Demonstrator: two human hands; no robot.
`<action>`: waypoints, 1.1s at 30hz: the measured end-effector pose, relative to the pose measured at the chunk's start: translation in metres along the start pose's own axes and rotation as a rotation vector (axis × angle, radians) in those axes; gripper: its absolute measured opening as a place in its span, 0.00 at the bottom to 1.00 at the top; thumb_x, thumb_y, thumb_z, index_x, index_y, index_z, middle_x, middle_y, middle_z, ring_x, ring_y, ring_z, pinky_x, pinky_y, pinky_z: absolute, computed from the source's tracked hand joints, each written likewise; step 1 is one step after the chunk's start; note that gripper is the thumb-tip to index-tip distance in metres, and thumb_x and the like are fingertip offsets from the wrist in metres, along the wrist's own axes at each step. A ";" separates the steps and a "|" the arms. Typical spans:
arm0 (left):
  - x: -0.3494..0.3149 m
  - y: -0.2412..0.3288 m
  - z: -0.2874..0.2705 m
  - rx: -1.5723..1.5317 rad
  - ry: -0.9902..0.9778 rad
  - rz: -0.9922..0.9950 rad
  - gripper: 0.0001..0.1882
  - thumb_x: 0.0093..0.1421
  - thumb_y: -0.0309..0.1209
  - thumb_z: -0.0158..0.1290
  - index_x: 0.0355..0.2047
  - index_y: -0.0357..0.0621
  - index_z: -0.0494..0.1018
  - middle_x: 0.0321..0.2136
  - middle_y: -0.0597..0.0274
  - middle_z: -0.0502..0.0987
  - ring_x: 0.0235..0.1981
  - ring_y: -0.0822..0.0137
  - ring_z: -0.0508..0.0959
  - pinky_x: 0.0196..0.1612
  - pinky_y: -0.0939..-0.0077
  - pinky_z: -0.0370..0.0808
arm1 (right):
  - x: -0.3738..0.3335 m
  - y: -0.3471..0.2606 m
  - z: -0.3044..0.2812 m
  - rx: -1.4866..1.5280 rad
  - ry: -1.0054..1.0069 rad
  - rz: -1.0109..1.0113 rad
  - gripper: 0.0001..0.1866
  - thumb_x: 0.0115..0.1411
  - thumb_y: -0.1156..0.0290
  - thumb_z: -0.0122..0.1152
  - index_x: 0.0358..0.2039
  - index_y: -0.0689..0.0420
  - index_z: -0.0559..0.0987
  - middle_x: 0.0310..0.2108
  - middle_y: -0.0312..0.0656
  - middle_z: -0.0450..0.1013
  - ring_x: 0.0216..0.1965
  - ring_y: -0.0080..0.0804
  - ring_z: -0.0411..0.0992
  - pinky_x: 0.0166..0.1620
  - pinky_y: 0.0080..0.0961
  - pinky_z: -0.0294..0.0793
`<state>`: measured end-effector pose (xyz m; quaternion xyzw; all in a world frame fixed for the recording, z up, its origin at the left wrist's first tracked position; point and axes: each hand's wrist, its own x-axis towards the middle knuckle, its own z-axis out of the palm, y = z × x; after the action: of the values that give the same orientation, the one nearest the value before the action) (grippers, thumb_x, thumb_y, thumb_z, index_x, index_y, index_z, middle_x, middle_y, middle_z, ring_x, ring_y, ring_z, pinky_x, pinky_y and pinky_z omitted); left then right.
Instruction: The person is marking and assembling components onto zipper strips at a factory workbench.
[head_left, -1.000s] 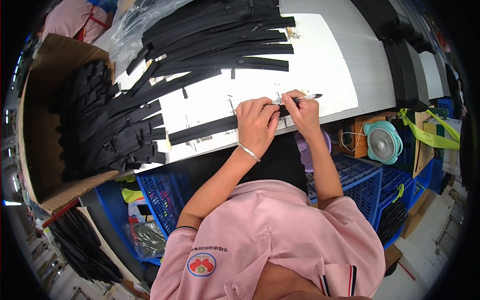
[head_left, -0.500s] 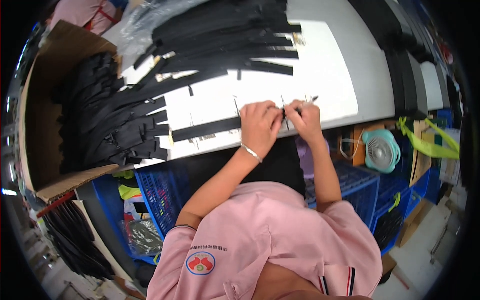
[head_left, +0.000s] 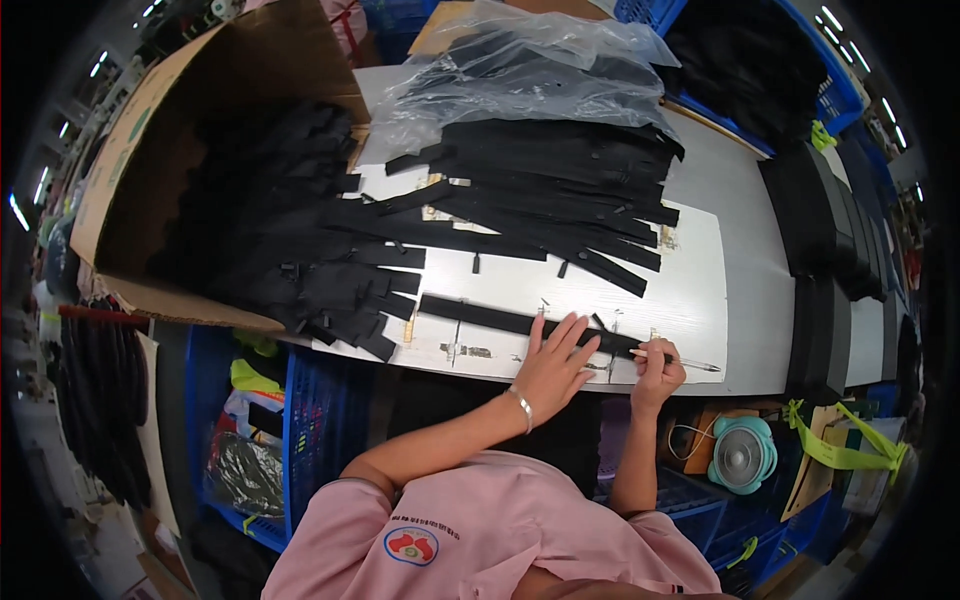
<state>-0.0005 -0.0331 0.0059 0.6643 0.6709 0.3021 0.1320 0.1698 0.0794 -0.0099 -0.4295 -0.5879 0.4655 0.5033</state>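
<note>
A black zipper (head_left: 480, 316) lies stretched along the white board (head_left: 700, 290) near the table's front edge. My left hand (head_left: 552, 370) rests flat on it, fingers spread, pressing it near its right part. A small dark pull sticks up from the strip just right of those fingers. At the zipper's right end, my right hand (head_left: 656, 376) is closed around a slim clear pen (head_left: 695, 364). One end of the pen is at the zipper's tip, and its other end points right. Short dark marks are drawn on the board around the strip.
Many black zippers (head_left: 560, 165) lie piled behind the board, with clear plastic sheeting (head_left: 520, 70) beyond. A cardboard box (head_left: 190, 310) spills more at left. Black blocks (head_left: 825, 330) stand at right. Below the table are a teal fan (head_left: 743, 455) and blue crates (head_left: 312, 430).
My left hand has gone from pinching near the strip's right end to lying flat on it. My right hand now holds the pen at the strip's tip. The view has shifted, showing more beyond the table.
</note>
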 end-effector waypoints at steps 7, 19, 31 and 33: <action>0.082 -0.047 0.006 0.011 0.044 0.001 0.26 0.64 0.42 0.56 0.59 0.44 0.72 0.66 0.48 0.62 0.72 0.50 0.54 0.71 0.35 0.42 | 0.008 0.000 0.004 -0.095 -0.074 0.024 0.12 0.68 0.70 0.58 0.30 0.63 0.80 0.26 0.39 0.77 0.21 0.16 0.66 0.25 0.15 0.63; -0.055 -0.122 -0.118 0.292 0.407 -0.236 0.17 0.60 0.20 0.52 0.49 0.46 0.78 0.55 0.53 0.76 0.66 0.44 0.66 0.71 0.42 0.52 | 0.008 0.001 0.009 -0.131 -0.071 0.041 0.12 0.70 0.68 0.58 0.35 0.64 0.81 0.25 0.37 0.76 0.21 0.13 0.64 0.25 0.13 0.60; 0.011 -0.200 -0.146 0.477 0.229 -0.272 0.22 0.61 0.29 0.58 0.56 0.44 0.74 0.58 0.56 0.73 0.65 0.54 0.66 0.71 0.52 0.53 | 0.013 -0.032 0.038 -0.678 -0.302 -0.289 0.18 0.63 0.77 0.61 0.54 0.51 0.81 0.48 0.41 0.79 0.46 0.36 0.75 0.50 0.27 0.75; 0.022 -0.205 -0.149 0.369 0.196 -0.342 0.19 0.60 0.32 0.60 0.52 0.45 0.79 0.53 0.56 0.77 0.59 0.54 0.72 0.68 0.52 0.58 | 0.012 -0.029 0.041 -0.793 -0.387 -0.476 0.22 0.58 0.76 0.66 0.54 0.51 0.79 0.53 0.38 0.78 0.48 0.38 0.75 0.50 0.29 0.77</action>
<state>-0.2547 -0.0331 0.0086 0.5215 0.8267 0.2109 -0.0078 0.1269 0.0811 0.0187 -0.3474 -0.8839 0.1494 0.2751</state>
